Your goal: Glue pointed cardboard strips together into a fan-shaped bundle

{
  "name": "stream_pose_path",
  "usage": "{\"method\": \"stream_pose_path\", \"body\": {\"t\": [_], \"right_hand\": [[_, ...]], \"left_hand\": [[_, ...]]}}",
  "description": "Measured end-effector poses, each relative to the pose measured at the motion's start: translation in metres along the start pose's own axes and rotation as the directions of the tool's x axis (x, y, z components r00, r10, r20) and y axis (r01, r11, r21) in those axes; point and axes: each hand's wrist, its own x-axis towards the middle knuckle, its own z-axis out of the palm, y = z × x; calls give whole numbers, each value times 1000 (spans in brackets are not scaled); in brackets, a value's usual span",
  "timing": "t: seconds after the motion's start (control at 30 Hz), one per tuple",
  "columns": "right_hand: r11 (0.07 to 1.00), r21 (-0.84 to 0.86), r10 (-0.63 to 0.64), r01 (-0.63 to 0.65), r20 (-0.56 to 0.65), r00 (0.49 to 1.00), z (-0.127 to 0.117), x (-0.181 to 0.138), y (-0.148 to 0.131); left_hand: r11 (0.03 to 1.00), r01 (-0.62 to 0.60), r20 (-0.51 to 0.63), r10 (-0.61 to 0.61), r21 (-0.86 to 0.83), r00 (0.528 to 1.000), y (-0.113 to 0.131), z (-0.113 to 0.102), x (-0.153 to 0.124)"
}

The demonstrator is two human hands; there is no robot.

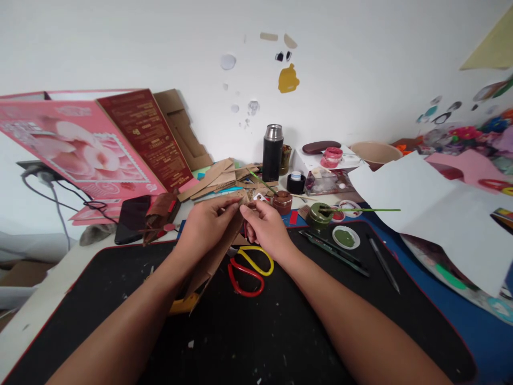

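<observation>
Both of my hands meet over the black mat (280,331). My left hand (208,222) pinches the top end of a long brown cardboard piece (214,256) that slants down toward me. My right hand (266,227) is closed too, its fingertips pinching the same top end from the right. Just under the hands lie scissors with red and yellow handles (250,267). A yellow tool (180,306) lies partly hidden beneath the cardboard's lower end.
Behind the hands stand a black flask (272,152), a brown paint jar (282,201), a green jar with a green brush (320,214) and a dish of green paint (345,237). Cardboard strips (216,179), a pink box (80,144), a phone (132,218) and white paper (433,214) surround the mat.
</observation>
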Motion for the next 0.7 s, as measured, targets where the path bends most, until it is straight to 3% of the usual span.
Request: {"method": "stream_pose_path", "body": {"t": [0.2,0.47,0.7], "right_hand": [[999,-33,-16,15,-16,1000,0,1,3],[1000,3,11,-11,-10,1000,0,0,-1],[1000,-21,3,-3,-16,1000,0,1,5]], "left_hand": [[999,-4,13,4,34,1000,-2,0,0],[998,-55,46,57,-41,997,-4,-2,0],[985,-120,22,118,125,993,1,-1,-4]]}}
